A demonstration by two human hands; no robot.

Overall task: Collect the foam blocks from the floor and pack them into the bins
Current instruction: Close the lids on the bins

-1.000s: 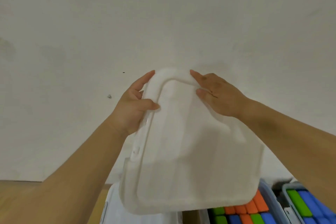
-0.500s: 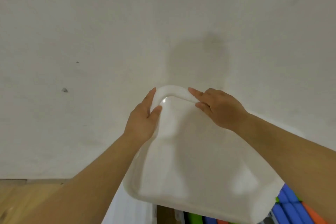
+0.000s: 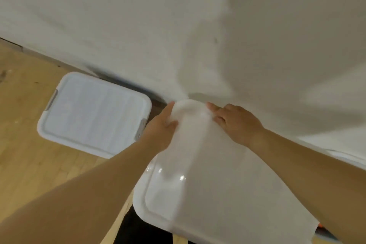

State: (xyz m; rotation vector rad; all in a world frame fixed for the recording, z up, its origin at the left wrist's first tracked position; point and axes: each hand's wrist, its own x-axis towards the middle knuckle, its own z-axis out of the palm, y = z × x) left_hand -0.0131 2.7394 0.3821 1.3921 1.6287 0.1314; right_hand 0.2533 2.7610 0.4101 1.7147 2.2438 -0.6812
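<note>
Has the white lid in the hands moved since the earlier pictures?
Yes. The lid has come down: its far edge stood well above the foot of the wall and is now about level with it.

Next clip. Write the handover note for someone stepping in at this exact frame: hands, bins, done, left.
Left hand grips the far left corner of the white lid, thumb on top.
Right hand holds the lid's far edge beside it.
The lid is held off the floor near the wall.
A closed bin sits on the wood floor to the left.
Done: that bin is lidded.
Left: probably seat this lid on its bin, not visible here; no loose blocks in view.
</note>
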